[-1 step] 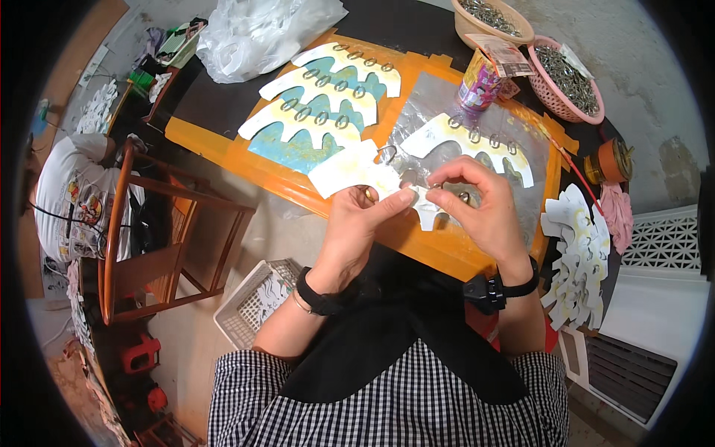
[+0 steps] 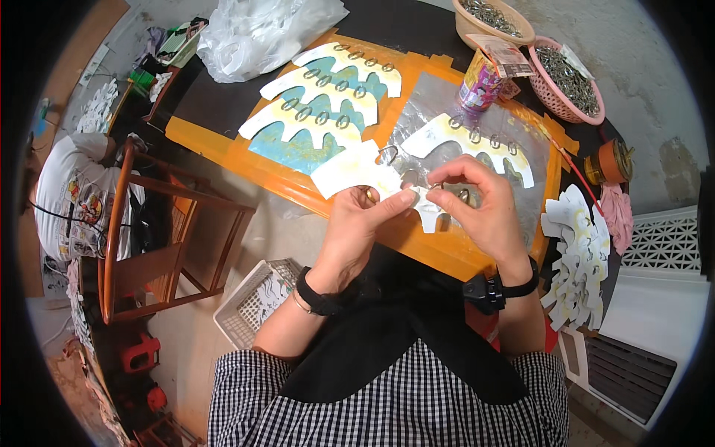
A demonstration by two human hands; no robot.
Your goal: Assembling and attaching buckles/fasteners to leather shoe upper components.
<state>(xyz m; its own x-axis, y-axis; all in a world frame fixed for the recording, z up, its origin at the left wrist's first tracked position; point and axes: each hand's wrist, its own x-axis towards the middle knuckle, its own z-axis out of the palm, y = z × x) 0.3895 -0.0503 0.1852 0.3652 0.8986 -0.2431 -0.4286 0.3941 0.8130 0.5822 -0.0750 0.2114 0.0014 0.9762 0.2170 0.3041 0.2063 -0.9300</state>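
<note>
My left hand (image 2: 365,220) is closed on a white, scalloped cut-out piece (image 2: 350,171) with yellowish smears, its thumb lying along the edge. A metal ring (image 2: 387,154) stands on that piece. My right hand (image 2: 477,208) is closed in a pinch at the piece's right part, thumb and forefinger around a small metal ring (image 2: 437,186) that the fingertips partly cover. Another metal ring (image 2: 464,195) shows beneath the right palm. Just beyond my right hand lies a similar scalloped piece (image 2: 432,140) bearing several rings.
Three ringed pieces (image 2: 298,132) lie at the table's far left, before a white plastic bag (image 2: 261,37). Baskets of metal rings (image 2: 547,97) stand far right near a purple cup (image 2: 479,86). Stacked cut-outs (image 2: 573,261) sit at right. A person (image 2: 82,194) sits left beside a wooden chair (image 2: 112,261).
The white piece in my hands has tilted very slightly, its lower tip dropping a little. Both hands keep their place and grip.
</note>
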